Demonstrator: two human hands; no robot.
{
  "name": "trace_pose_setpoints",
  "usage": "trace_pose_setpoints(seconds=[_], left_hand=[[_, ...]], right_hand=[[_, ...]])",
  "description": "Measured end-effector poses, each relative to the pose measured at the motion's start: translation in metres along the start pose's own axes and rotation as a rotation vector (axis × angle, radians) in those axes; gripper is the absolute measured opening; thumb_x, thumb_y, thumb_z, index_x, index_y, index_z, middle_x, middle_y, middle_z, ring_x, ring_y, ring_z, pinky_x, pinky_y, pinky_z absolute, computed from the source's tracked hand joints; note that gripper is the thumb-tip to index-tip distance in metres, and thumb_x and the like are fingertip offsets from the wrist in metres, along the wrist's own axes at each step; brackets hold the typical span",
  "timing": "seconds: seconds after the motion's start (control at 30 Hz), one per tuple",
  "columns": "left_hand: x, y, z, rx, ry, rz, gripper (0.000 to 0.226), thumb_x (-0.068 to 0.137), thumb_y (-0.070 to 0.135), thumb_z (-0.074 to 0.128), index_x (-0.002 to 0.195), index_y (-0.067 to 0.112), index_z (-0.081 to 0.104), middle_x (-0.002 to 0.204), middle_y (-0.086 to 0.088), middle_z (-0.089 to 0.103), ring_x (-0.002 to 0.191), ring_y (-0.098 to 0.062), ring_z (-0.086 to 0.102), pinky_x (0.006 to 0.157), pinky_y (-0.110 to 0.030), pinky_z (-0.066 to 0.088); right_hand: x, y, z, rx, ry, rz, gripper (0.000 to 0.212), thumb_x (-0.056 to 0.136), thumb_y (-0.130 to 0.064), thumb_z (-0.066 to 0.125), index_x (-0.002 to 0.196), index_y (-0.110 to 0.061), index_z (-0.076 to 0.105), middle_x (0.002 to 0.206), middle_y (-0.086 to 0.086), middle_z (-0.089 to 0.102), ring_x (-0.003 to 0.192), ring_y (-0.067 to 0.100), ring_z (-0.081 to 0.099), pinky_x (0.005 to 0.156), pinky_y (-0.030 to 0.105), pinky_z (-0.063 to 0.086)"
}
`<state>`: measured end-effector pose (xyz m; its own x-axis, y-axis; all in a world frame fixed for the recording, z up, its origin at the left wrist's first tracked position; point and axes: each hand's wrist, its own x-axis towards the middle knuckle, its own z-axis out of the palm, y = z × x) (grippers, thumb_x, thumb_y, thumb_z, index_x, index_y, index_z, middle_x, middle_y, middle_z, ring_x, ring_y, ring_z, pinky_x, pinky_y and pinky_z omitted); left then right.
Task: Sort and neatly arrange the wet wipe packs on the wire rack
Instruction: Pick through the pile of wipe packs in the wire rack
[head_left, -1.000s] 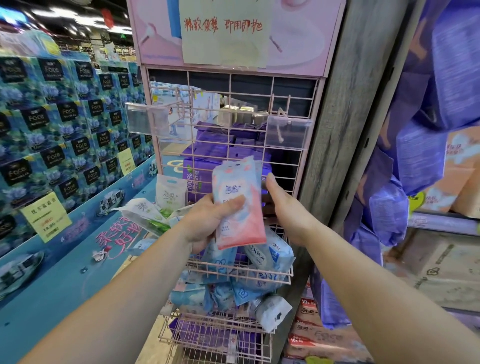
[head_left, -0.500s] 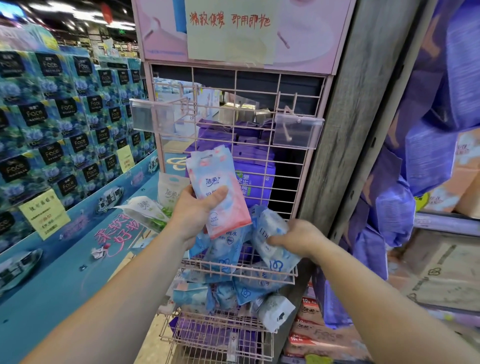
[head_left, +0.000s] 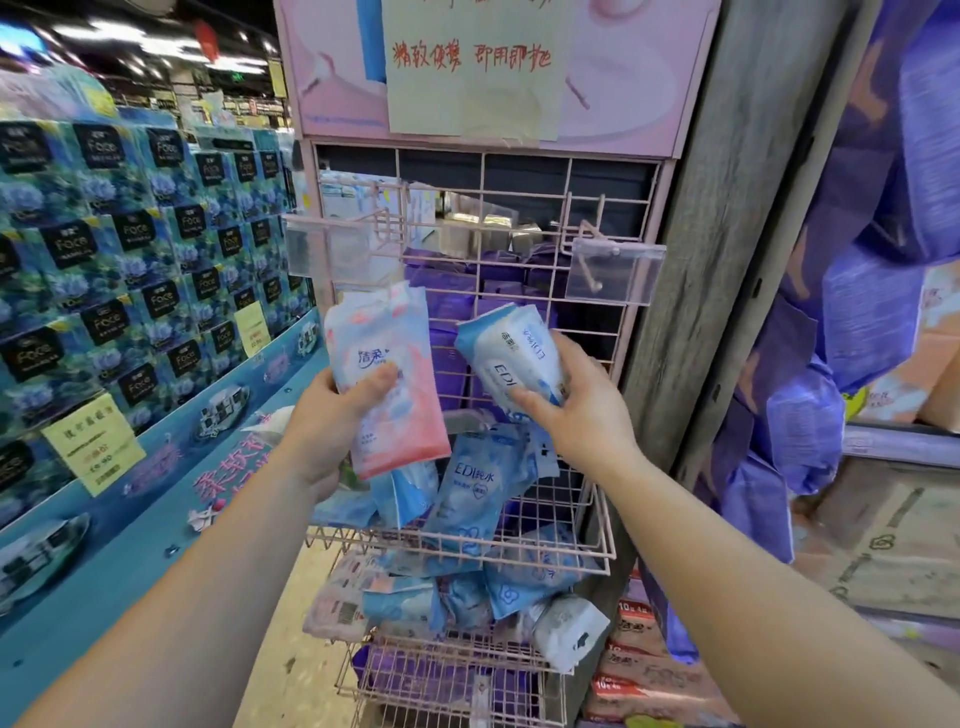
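Head view, lower half of the frame: our two bare forearms reach up from the bottom corners toward the pink wire rack (head_left: 597, 525) at centre. Our left hand (head_left: 332, 415) has its grip closed on a pink-and-white wipe pack (head_left: 395, 415), thumb across the front face; the pack's long axis runs nearly upright, top edge leaning slightly toward the upper left, lower end pointing down to the basket. Our right hand (head_left: 576, 410) has its grip closed on a blue-and-white wipe pack (head_left: 511, 353), fingers wrapped round its lower right side; its long axis tilts, upper end toward the upper left of the frame, print reading sideways. The two packs are just beside each other, apart, both above the middle basket.

Below them in that basket, blue packs (head_left: 470, 493) stand leaning at different angles. Further down, the lower basket holds a jumble of blue, pink and white packs (head_left: 566, 631), lying crosswise.

Behind, the rack's grid carries two clear tag holders (head_left: 613, 270) and a pink header sign with a paper note (head_left: 472, 67). At the left of the frame, stacked blue tissue boxes (head_left: 130, 291) fill a display.
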<state>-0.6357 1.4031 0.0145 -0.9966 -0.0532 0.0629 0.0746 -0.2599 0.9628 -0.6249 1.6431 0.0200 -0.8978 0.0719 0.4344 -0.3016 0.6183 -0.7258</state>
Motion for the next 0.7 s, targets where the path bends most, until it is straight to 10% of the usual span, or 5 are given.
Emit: trace_pose_setpoints(seconds=[0.33,0.53,0.7], left_hand=[[-0.009,0.006,-0.045,-0.014,-0.051,-0.002,0.091,0.047,0.044,0.091,0.121,0.004,0.055,0.106,-0.017,0.07,0.078,-0.025,0.072,0.07,-0.042,0.06],[-0.01,0.008,-0.032,-0.016,-0.099,0.019,0.08,0.048,0.041,0.09,0.113,0.006,0.059,0.098,-0.013,0.072,0.076,-0.024,0.072,0.068,-0.04,0.061],[-0.008,0.001,-0.002,0.015,-0.145,-0.002,0.063,0.069,0.025,0.077,0.122,0.004,0.052,0.108,-0.015,0.07,0.082,-0.024,0.072,0.074,-0.041,0.06]], right_hand=[[0.038,-0.022,0.06,-0.097,-0.241,-0.147,0.052,0.081,-0.016,0.074,0.13,-0.019,0.056,0.134,0.003,0.045,0.123,0.013,0.044,0.091,0.004,0.022],[0.04,-0.01,0.049,-0.004,-0.4,-0.071,0.061,0.092,-0.013,0.059,0.146,-0.032,0.036,0.159,-0.005,0.022,0.145,0.01,0.022,0.104,0.015,0.024],[0.034,0.004,0.025,0.195,-0.069,0.121,0.008,0.091,-0.02,0.06,0.095,-0.023,0.066,0.097,0.001,0.066,0.076,0.013,0.061,0.072,0.03,0.053]])
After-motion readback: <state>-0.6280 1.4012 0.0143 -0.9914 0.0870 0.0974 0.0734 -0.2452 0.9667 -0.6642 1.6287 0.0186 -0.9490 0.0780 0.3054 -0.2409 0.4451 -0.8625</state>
